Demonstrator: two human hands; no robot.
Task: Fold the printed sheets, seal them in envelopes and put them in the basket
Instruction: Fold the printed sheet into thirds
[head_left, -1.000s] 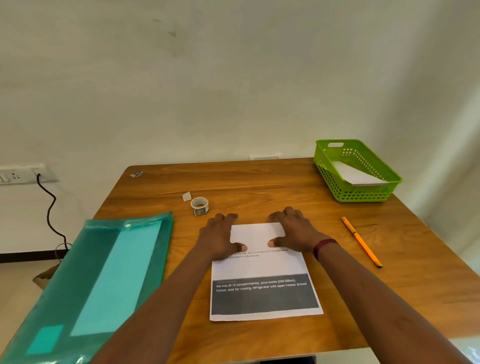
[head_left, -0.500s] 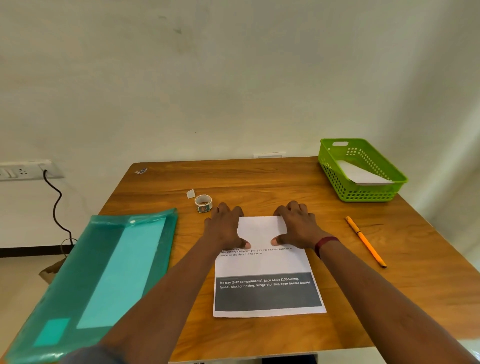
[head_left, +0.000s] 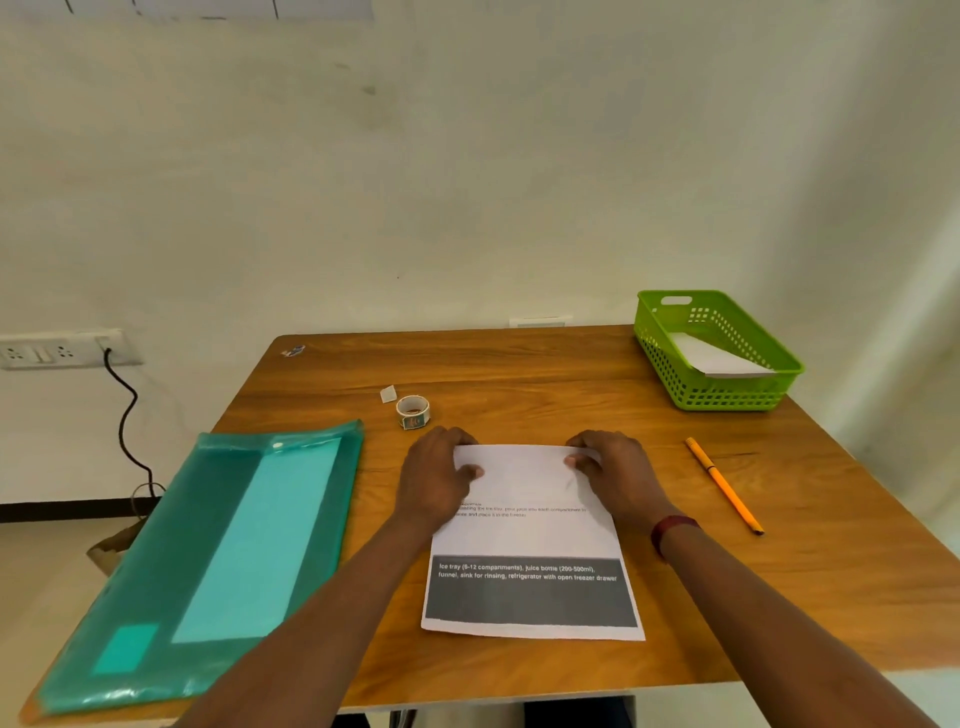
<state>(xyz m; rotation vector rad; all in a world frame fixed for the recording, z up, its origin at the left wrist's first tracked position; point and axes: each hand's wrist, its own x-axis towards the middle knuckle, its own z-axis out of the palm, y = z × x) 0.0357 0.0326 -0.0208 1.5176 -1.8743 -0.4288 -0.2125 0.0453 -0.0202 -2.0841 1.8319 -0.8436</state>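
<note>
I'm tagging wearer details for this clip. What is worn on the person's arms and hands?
No sleeves are in view: both arms are bare as far as the frame shows. The left hand and right hand have no gloves, and no rings are visible. The only item worn is a dark red band round the right wrist.

Between you and the green basket (head_left: 727, 397) lies bare tabletop (head_left: 571, 384); only an orange pencil (head_left: 723, 486) (lying diagonally) crosses that path.
</note>
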